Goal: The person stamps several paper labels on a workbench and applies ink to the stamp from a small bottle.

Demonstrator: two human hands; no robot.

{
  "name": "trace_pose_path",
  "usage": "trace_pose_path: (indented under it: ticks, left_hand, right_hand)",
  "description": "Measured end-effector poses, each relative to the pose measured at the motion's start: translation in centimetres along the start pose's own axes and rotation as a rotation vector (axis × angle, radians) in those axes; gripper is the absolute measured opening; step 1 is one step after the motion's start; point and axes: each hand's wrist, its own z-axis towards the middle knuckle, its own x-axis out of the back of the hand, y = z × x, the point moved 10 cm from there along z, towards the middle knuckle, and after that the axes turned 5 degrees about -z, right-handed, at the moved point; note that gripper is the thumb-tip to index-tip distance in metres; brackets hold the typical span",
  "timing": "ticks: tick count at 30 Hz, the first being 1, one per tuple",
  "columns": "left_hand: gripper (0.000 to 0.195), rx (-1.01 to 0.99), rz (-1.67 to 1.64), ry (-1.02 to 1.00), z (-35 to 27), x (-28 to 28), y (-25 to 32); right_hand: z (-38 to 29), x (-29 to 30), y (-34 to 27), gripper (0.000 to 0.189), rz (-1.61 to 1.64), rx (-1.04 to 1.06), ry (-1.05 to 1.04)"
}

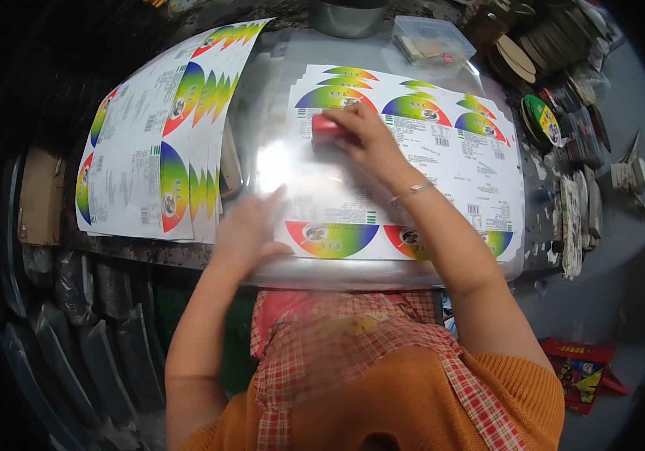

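In front of me, overlapping printed label sheets (458, 186) lie fanned on a metal work surface (277, 113). They carry rainbow-coloured half discs, barcodes and small writing. My right hand (362, 132) grips a small red block-shaped object (325, 129) over the upper left part of these sheets; whether it touches the paper I cannot tell. My left hand (252, 231), blurred, is beside the sheets' lower left edge with nothing visible in it, thumb and fingers apart. To its left, a second fanned stack of similar sheets (136, 158) curves over the table's left side.
A clear plastic box (432, 39) with small items stands at the back, near a metal pot (349, 20). At right are round discs (513, 59), a green round label stack (541, 119) and worn blocks (570, 225). A cardboard box (42, 197) sits at far left.
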Motion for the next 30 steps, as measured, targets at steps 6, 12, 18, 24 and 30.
trace_pose_path:
  ticks: [6,12,18,24,30]
  left_hand:
    - [0.074,-0.132,-0.091,-0.012,1.7,-3.9,-2.2]
    - [0.045,0.473,-1.223,-0.073,7.6,-6.6,-5.7]
    - [0.034,0.395,-1.41,0.36,2.2,9.3,-13.3]
    - [0.043,0.506,-1.471,0.957,-10.0,9.1,-26.4]
    - [0.039,0.65,-1.354,1.04,-15.1,7.3,-30.2]
  right_hand:
    - [-1.0,10.1,-1.4,0.053,0.139,0.048,0.224]
    - [-10.3,23.1,5.1,0.047,-0.095,-0.131,0.425]
    - [-17.2,29.1,10.8,0.047,-0.297,-0.258,0.358]
    - [-14.8,23.7,13.2,0.046,-0.174,-0.227,0.286]
    - [-10.8,21.0,9.0,0.048,-0.171,-0.2,0.278]
